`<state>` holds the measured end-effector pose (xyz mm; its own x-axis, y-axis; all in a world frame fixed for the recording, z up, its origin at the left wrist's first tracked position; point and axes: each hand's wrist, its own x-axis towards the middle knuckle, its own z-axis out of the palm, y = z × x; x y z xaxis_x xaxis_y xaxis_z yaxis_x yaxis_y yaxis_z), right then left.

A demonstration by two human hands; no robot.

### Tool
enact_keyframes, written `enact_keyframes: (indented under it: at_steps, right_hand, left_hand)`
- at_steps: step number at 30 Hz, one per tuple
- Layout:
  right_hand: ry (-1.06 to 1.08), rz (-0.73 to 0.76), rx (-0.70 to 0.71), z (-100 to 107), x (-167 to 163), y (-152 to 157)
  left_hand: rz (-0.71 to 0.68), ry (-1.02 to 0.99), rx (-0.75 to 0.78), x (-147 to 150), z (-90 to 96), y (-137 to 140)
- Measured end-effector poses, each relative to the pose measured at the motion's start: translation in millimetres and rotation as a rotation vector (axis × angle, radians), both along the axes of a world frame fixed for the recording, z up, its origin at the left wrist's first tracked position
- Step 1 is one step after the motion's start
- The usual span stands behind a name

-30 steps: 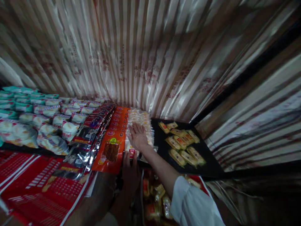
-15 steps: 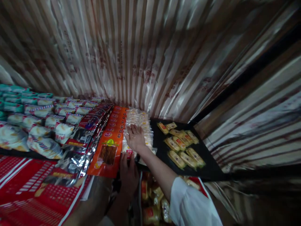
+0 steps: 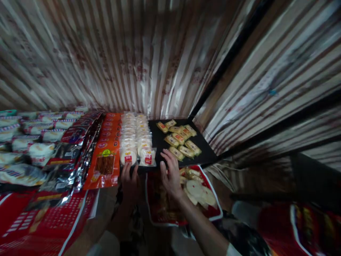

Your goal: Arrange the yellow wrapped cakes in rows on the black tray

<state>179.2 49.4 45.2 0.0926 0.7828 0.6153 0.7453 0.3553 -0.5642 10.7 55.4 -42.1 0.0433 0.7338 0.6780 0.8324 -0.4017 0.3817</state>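
Note:
My left hand point(image 3: 130, 183) is at the shelf's front edge, fingers stretched out. Its fingertips reach the front round white cracker pack point(image 3: 128, 156), which has a red label; I cannot tell whether they press on it. My right hand point(image 3: 170, 174) is open and holds nothing, its fingers loosely bent and apart, just right of a second clear cracker pack point(image 3: 146, 156). Those packs stand in two rows running back toward the wall. Several small yellow wrapped snacks point(image 3: 186, 151) lie in loose rows on the black shelf point(image 3: 205, 149), beyond my right fingertips.
Below the shelf, a red basket with a white rim point(image 3: 217, 199) holds pale round packs and yellow ones. Left of the crackers lie orange bags point(image 3: 102, 156), dark silvery bags point(image 3: 71, 149) and white bags point(image 3: 41, 153). Another red basket point(image 3: 53, 220) is at lower left. Striped sheeting point(image 3: 128, 64) covers the wall.
My right hand has lifted off the cracker packs and moved right and toward me, over the basket. The left hand stays near the front pack. My view has turned right.

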Motion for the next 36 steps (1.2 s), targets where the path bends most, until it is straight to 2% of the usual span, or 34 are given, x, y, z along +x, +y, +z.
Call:
enact_keyframes:
  at_steps: [3,7,8,12,16,19,24,28,33,36]
  right_hand:
    - [0.049,-0.203,-0.083,-29.0,44.2,-47.3]
    - [-0.019,-0.460,-0.204,-70.0,101.1,-99.7]
    - [-0.066,-0.486,-0.263,-78.1,112.8,-109.6]
    - [-0.282,-0.422,-0.543,-98.1,143.1,-131.9]
    - [-0.405,-0.381,-0.731,-99.8,151.1,-133.1]
    - [-0.422,-0.354,-0.777,-95.0,151.3,-130.4]
    - [-0.392,-0.352,-0.737,-93.8,155.4,-127.4]
    - [-0.355,-0.361,-0.680,-98.0,160.8,-125.7]
    - [-0.322,-0.331,-0.650,-95.1,164.4,-126.9]
    - [-0.266,-0.307,-0.605,-81.7,161.1,-128.4]
  left_hand:
    - [-0.097,0.015,0.017,-1.3,-4.4,-12.0]
    - [-0.259,0.040,-0.005,8.7,-8.0,-35.5]
    - [-0.292,0.037,-0.013,13.9,-8.5,-42.1]
    - [-0.374,0.005,-0.041,41.2,-9.3,-67.6]
    - [-0.418,0.010,-0.054,62.7,-8.1,-86.0]
    - [-0.421,0.018,-0.092,68.4,-7.3,-93.1]
    - [-0.416,0.033,-0.158,69.6,-14.3,-97.3]
    - [-0.469,0.053,-0.282,77.2,-16.8,-99.8]
    - [-0.495,0.043,-0.477,93.6,-4.2,-108.5]
    - [-0.504,-0.012,-0.556,99.9,2.6,-115.1]
